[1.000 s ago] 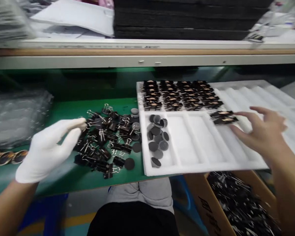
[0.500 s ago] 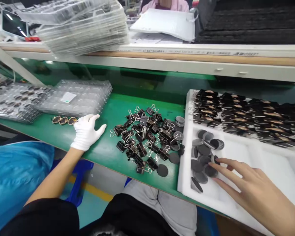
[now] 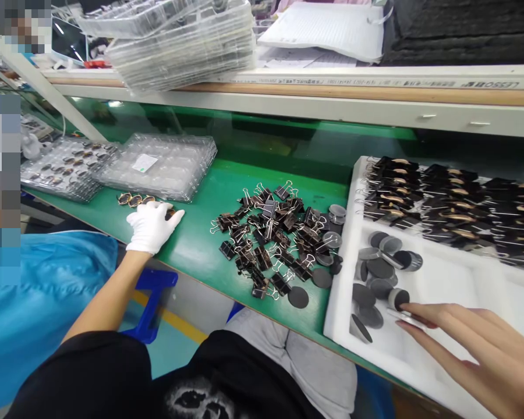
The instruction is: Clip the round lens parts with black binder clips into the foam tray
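Observation:
My left hand (image 3: 152, 228), in a white glove, rests on the green table with its fingers curled over a row of gold-rimmed round pieces (image 3: 135, 201). Part of one such piece (image 3: 171, 213) shows between the thumb and fingers. Bare, my right hand (image 3: 449, 331) pinches a thin pale disc (image 3: 406, 318), seen edge-on, between thumb and fingers above a white foam tray (image 3: 338, 302). Loose dark grey round discs (image 3: 369, 295) lie in the tray's near left compartment, just left of those fingertips. A heap of black binder clips (image 3: 268, 235) spreads between my hands.
Rows of clipped black pieces (image 3: 454, 192) fill the tray's far part. More discs (image 3: 298, 297) lie beside the heap. Clear plastic trays (image 3: 157, 163) stand at back left, near a tray of round parts (image 3: 70, 166). A shelf (image 3: 288, 96) crosses above. Someone's blue clothing (image 3: 48, 302) is at left.
My left hand has closed in over the gold-rimmed row. My right hand has lifted a thin disc away from the loose ones, toward the right. The camera view has shifted.

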